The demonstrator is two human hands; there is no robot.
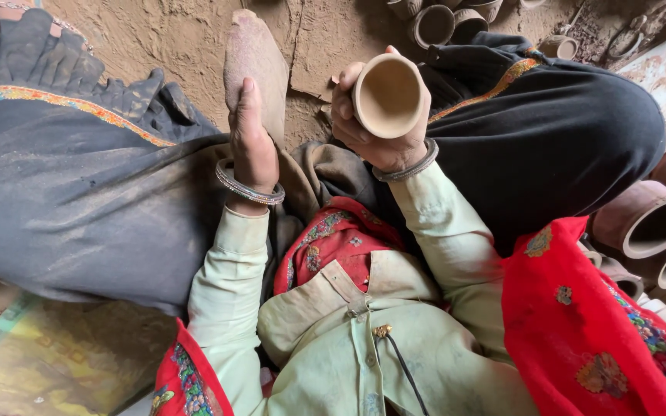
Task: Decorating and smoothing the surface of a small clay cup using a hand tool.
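My right hand (pixel 364 131) holds a small unfired clay cup (pixel 388 94) with its mouth turned up toward me, fingers wrapped round its wall. My left hand (pixel 252 142) grips a flat, oval clay-coloured paddle or stone (pixel 252 58) that points away from me, thumb on top. Both wrists wear metal bangles. The hands are about a hand's width apart, above my lap, with my knees in dark cloth on either side.
Several small clay cups (pixel 445 19) lie on the dirt floor ahead. Larger clay pots (pixel 645 219) lie stacked on their sides at the right. A red patterned scarf (pixel 595 339) drapes over my right side. A coloured mat (pixel 48 362) lies at lower left.
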